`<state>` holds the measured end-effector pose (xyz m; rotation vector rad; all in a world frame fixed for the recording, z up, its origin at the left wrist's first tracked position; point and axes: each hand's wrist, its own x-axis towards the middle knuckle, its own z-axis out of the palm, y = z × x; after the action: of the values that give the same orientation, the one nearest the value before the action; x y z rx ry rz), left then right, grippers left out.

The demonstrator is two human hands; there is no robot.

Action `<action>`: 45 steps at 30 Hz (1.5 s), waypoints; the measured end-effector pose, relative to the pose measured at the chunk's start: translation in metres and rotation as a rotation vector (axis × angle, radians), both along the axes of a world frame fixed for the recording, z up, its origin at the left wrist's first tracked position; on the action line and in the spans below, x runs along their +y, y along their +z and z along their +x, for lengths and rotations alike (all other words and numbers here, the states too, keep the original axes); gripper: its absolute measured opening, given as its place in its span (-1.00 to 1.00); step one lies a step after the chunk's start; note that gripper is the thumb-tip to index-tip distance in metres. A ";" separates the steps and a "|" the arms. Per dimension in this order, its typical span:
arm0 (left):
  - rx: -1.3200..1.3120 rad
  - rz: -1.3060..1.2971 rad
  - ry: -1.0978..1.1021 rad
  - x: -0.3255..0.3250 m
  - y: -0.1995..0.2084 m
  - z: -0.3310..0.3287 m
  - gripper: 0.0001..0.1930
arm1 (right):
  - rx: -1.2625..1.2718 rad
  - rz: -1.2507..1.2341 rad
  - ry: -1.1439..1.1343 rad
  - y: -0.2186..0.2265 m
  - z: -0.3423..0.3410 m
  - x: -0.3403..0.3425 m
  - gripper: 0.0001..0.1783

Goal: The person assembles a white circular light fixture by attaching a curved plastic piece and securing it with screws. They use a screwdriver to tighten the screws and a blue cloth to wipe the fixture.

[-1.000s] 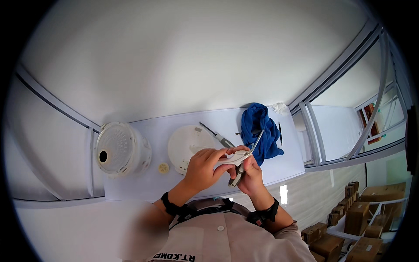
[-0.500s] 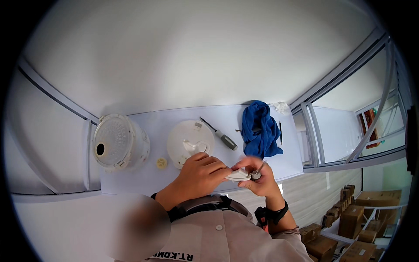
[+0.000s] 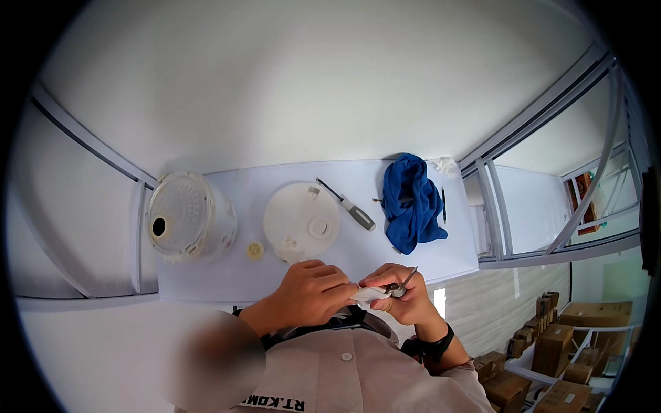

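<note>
Close to my body, a small white plastic part (image 3: 370, 294) is held between both hands. My left hand (image 3: 310, 292) has its fingers curled together on the part's left end. My right hand (image 3: 406, 297) grips the other end between thumb and fingers. A thin metal rod (image 3: 412, 277) and a small round greyish piece (image 3: 397, 292) stick out by the right fingers; whether they belong to the white part I cannot tell. Beyond the left hand, a round white disc-shaped cover (image 3: 289, 213) lies on the table, with a raised ring on its surface.
A white bucket-shaped container (image 3: 220, 213) with a dark hole in its lid stands at left, a small yellowish round piece (image 3: 255, 250) beside it. A grey-handled screwdriver (image 3: 357, 214), blue cloth (image 3: 412, 206) and dark pen-like stick (image 3: 444, 205) lie on the white table (image 3: 206, 282).
Both hands have come nearer to my body with the white part, and it has tilted. More of the disc-shaped cover shows. The metal rod now points up and to the right more plainly.
</note>
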<state>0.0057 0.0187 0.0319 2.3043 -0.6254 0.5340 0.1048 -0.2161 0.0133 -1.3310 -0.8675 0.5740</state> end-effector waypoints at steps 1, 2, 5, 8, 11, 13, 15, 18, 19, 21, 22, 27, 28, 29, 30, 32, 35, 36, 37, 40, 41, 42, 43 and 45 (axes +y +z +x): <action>0.007 -0.015 0.003 -0.001 -0.001 -0.002 -0.75 | 0.004 -0.008 0.006 0.000 -0.001 -0.001 -0.59; 0.015 -0.029 0.006 -0.001 -0.001 -0.003 -0.76 | 0.034 -0.020 0.005 -0.001 -0.002 -0.002 -0.57; 0.114 -0.052 0.025 0.000 -0.002 -0.005 -0.76 | 0.092 -0.065 -0.043 -0.002 -0.004 -0.003 -0.50; 0.278 -0.289 0.016 -0.001 -0.014 -0.005 -0.79 | 0.196 -0.095 -0.122 0.008 -0.007 0.007 -0.28; 0.536 -0.623 -0.056 -0.001 -0.016 -0.002 -0.80 | 0.120 0.063 -0.104 0.007 -0.003 0.015 -0.23; 0.715 -0.779 -0.082 0.001 -0.014 -0.002 -0.75 | 0.099 0.000 -0.125 0.012 -0.004 0.017 -0.21; 0.874 -0.876 -0.078 0.002 -0.010 0.000 -0.66 | 0.177 -0.041 -0.107 0.019 -0.004 0.017 -0.22; 1.087 -1.007 -0.037 0.008 -0.012 0.005 -0.62 | 0.175 -0.075 -0.098 0.023 0.000 0.016 -0.29; 1.093 -1.024 -0.052 0.009 -0.016 0.006 -0.62 | -0.003 -0.089 -0.149 0.023 0.002 0.018 -0.33; 1.105 -1.058 -0.083 0.011 -0.021 0.009 -0.62 | -0.300 -0.080 -0.265 0.018 0.005 0.020 -0.39; 1.131 -1.058 -0.080 0.011 -0.020 0.009 -0.62 | -0.420 -0.056 -0.331 0.011 0.006 0.021 -0.41; 1.251 -1.106 -0.096 0.009 -0.018 0.010 -0.63 | -0.727 -0.036 -0.362 0.008 0.013 0.020 -0.45; 1.252 -1.110 -0.112 0.007 -0.018 0.011 -0.63 | -0.736 -0.023 -0.373 0.002 0.012 0.021 -0.44; 1.253 -1.113 -0.128 0.004 -0.019 0.011 -0.63 | -0.746 -0.010 -0.383 -0.001 0.012 0.020 -0.44; 1.254 -1.117 -0.141 0.002 -0.019 0.011 -0.63 | -0.738 -0.008 -0.392 -0.001 0.011 0.021 -0.45; 1.251 -1.122 -0.094 -0.003 -0.018 0.011 -0.63 | -0.721 -0.004 -0.411 -0.002 0.010 0.021 -0.48; 1.217 -1.091 -0.041 -0.012 -0.015 0.011 -0.63 | -0.863 0.021 -0.389 -0.004 0.013 0.018 -0.58; 1.201 -1.074 -0.024 -0.013 -0.015 0.011 -0.63 | -0.858 0.016 -0.405 -0.007 0.012 0.018 -0.59; 1.221 -1.090 -0.041 -0.013 -0.015 0.011 -0.62 | -0.853 0.010 -0.421 -0.009 0.011 0.018 -0.59; 1.264 -1.152 -0.097 -0.007 -0.016 0.014 -0.61 | -0.840 0.011 -0.445 -0.010 0.008 0.020 -0.58; 1.268 -1.182 -0.119 -0.003 -0.019 0.013 -0.59 | -0.837 0.014 -0.449 -0.010 0.008 0.021 -0.57; 1.271 -1.211 -0.147 0.001 -0.020 0.012 -0.57 | -0.801 0.038 -0.499 -0.012 0.008 0.021 -0.58; 1.230 -1.159 -0.150 0.006 -0.019 0.010 -0.57 | -0.765 0.062 -0.549 -0.016 0.007 0.021 -0.58; 1.149 -1.057 -0.156 0.015 -0.017 0.006 -0.55 | -0.698 0.077 -0.654 -0.017 0.007 0.019 -0.58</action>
<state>0.0120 0.0337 0.0152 1.1879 0.0886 -0.4773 0.1118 -0.1976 -0.0039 -1.6584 -0.9130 -0.4614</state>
